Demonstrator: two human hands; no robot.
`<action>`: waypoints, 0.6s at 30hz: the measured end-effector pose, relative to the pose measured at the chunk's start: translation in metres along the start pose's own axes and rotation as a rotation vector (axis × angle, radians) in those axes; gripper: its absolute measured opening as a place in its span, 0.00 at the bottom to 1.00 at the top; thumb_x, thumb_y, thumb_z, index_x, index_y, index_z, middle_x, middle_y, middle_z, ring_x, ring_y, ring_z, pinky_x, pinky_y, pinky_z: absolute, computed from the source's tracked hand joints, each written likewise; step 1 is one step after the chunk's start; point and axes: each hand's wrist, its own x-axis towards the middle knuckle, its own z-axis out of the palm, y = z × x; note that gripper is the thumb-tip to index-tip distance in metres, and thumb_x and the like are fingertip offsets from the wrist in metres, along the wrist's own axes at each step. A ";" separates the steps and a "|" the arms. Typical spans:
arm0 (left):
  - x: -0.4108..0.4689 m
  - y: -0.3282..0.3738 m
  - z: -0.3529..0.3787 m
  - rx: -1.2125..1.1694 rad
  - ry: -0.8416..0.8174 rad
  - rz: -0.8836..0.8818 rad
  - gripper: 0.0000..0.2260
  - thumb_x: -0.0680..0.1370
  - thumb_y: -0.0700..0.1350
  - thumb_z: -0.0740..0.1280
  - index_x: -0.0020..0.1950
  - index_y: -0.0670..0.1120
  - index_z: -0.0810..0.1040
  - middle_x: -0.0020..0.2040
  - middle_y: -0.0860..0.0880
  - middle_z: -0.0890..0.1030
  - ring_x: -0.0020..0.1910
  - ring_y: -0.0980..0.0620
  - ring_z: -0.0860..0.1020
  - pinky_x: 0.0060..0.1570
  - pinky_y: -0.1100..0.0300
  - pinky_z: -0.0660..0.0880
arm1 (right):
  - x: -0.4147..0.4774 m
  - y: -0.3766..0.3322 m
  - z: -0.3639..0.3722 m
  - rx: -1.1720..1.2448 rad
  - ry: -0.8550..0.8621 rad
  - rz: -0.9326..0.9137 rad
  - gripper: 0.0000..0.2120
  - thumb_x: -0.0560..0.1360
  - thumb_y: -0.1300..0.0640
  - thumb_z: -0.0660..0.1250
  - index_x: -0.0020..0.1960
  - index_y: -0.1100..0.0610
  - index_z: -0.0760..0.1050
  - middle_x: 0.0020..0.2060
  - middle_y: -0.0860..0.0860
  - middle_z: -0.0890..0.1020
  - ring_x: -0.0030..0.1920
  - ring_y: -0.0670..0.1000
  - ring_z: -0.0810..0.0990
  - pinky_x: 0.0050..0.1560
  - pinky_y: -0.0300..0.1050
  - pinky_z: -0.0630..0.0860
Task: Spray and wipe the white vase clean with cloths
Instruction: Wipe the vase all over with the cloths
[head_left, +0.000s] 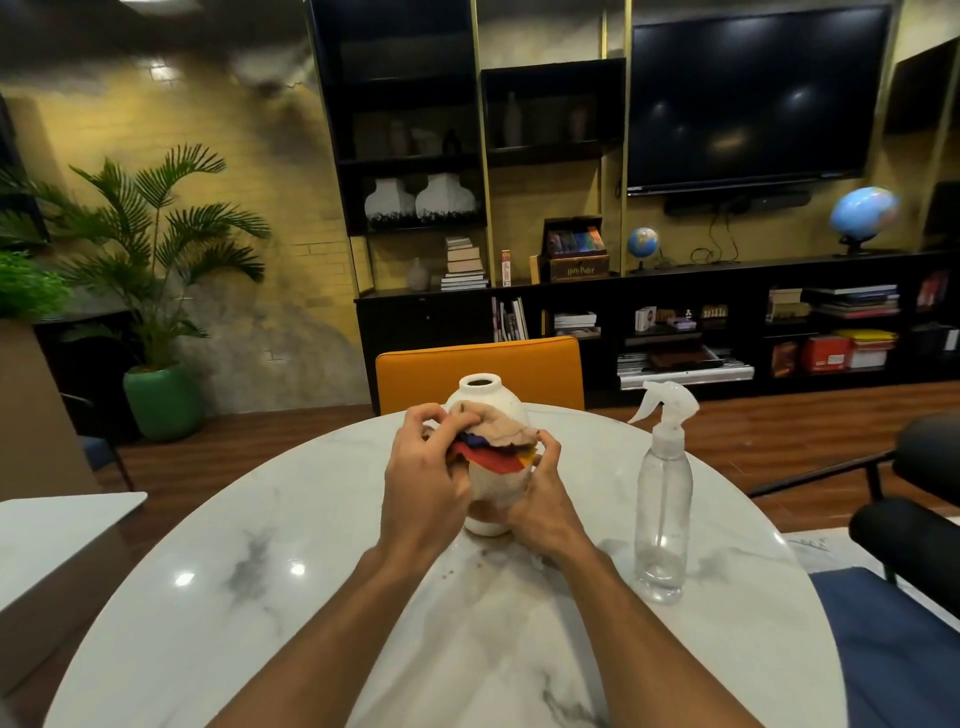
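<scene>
Wiping the white vase (493, 486) right now, by the look of it. Gripping the bunch of cloths (493, 441) (tan, red, blue and yellow) with the left hand (423, 467), fingers curled, and pressing it on the vase's front, likely to rub the dirt off. Wrapping the right hand (540, 493) round the vase's right side, probably to stop it sliding or tipping. Resting the vase upright on the marble table (260, 571), toward the far edge, in front of the orange chair (478, 369). Leaving the spray bottle (662, 499) standing apart on the right, touching no hand — near enough to grab for more spraying.
</scene>
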 end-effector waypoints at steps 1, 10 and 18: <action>0.000 0.002 0.001 0.004 -0.007 0.000 0.19 0.77 0.34 0.69 0.65 0.49 0.82 0.63 0.47 0.74 0.56 0.50 0.77 0.53 0.64 0.77 | 0.000 0.001 0.001 -0.004 0.011 0.002 0.59 0.55 0.38 0.85 0.72 0.36 0.48 0.69 0.47 0.72 0.66 0.52 0.76 0.66 0.55 0.78; -0.006 0.010 0.003 0.040 -0.065 0.040 0.19 0.76 0.36 0.70 0.65 0.50 0.81 0.61 0.48 0.73 0.55 0.50 0.75 0.52 0.62 0.77 | -0.001 -0.001 0.005 -0.021 0.069 -0.038 0.60 0.52 0.30 0.83 0.75 0.40 0.56 0.67 0.44 0.74 0.66 0.50 0.77 0.64 0.54 0.80; -0.030 0.014 0.010 0.113 -0.230 0.091 0.21 0.76 0.45 0.75 0.68 0.53 0.78 0.66 0.49 0.72 0.61 0.50 0.74 0.56 0.61 0.78 | -0.002 -0.001 0.003 -0.041 0.075 -0.026 0.53 0.58 0.26 0.77 0.75 0.44 0.59 0.69 0.49 0.72 0.66 0.54 0.77 0.64 0.55 0.80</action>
